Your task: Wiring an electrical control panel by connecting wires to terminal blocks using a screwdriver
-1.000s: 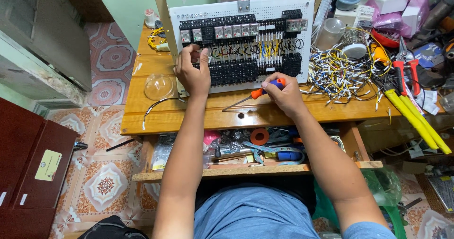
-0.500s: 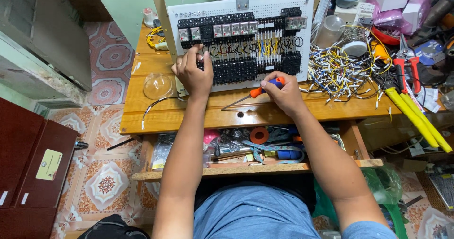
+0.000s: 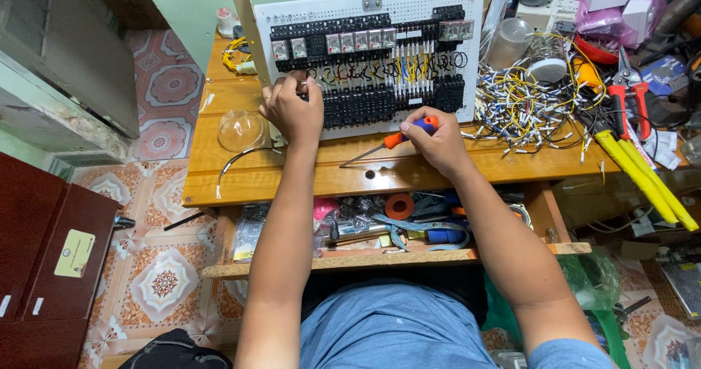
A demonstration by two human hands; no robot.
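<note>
Hands at white panel (image 3: 369,7) — yellow oval label (image 3: 74,253) on left cabinet (image 3: 44,267).

1. Setting: a small electrical workshop set up in a home room.
2. Evidence, work: a white perforated control panel (image 3: 369,55) with rows of black relays and terminal blocks leans upright on a wooden tabletop (image 3: 219,172).
3. Evidence, stock: a heap of cut wires (image 3: 526,106) lies to the panel's right; beside it, red-handled pliers (image 3: 629,95) and yellow-handled cutters (image 3: 642,179).
4. Evidence, storage: an open shelf (image 3: 380,259) below holds tape rolls and small tools.
5. Evidence, domestic: patterned floor tiles (image 3: 164,278), green wall, dark red cabinet (image 3: 44,252).
</note>
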